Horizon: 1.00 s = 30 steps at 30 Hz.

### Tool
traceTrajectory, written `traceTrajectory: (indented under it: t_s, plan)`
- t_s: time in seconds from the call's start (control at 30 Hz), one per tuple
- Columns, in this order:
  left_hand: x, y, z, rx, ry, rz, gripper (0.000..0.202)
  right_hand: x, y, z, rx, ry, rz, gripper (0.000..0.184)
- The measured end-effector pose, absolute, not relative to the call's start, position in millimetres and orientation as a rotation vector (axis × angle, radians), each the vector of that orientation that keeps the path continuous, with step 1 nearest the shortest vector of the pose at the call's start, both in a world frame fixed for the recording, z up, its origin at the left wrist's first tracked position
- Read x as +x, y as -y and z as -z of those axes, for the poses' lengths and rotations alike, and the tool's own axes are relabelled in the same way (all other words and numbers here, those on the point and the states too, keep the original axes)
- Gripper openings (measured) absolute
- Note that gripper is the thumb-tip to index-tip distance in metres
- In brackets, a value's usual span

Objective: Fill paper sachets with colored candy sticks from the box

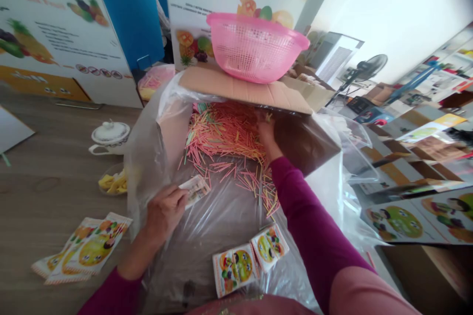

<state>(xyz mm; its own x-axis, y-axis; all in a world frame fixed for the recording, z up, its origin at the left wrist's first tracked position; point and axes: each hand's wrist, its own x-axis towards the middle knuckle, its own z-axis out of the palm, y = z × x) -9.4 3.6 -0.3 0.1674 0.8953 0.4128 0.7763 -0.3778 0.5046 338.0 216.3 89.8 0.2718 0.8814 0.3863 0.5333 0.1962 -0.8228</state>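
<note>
My left hand [167, 209] is closed on the edge of a small printed packet [196, 191], held low over the clear plastic sheet. My right hand [264, 127] reaches into the open cardboard box [306, 140], in among a heap of thin pink, yellow and green sticks [225, 130]. A few sticks show at its fingers, which look curled and lie partly in shadow. Loose sticks are scattered on the plastic in front of the heap. Two printed packets [236, 269] lie on the plastic close to my body.
A pink basket [258, 49] rests on the box's upper flap. To the left are a lidded white pot [110, 136], a bowl of yellow pieces [114, 181] and several flat packets [92, 248]. Large printed cartons [48, 24] stand behind; a fan [369, 69] is farther right.
</note>
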Motion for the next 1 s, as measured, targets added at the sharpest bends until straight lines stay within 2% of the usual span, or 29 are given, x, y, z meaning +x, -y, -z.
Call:
traceTrajectory:
  t_s: [0.13,0.23,0.33,0.47,0.6,0.8,1.0]
  plan:
    - [-2.2,-4.8,-15.1,1.847,-1.465,-1.305,0.024,287.5,-149.6,-66.6,-1.125,1.149,-0.969,0.060]
    - [14.2,-0.1,-21.1,1.629,-1.358,-1.355,0.022,248.0,-91.2,-72.6,-0.871,1.202,-1.291,0.071]
    - [30.1,6.2,-18.7,1.454,-1.313,-1.378,0.018,223.7,-51.6,-86.1,-0.786,1.292,-1.447,0.085]
    - [43.1,11.8,-12.7,1.354,-1.241,-1.414,0.020,217.8,-31.2,-84.9,-0.761,1.360,-1.573,0.079]
    - [50.2,14.6,-7.3,1.316,-1.152,-1.460,0.024,222.5,-27.3,-76.0,-0.763,1.325,-1.609,0.076]
    - [51.1,19.4,0.0,1.237,-1.143,-1.365,0.023,231.0,-29.9,-93.1,-0.890,1.251,-1.413,0.084]
    - [54.3,19.9,-2.5,1.168,-1.091,-1.397,0.026,228.4,-17.3,-95.5,-0.798,1.575,-1.246,0.064]
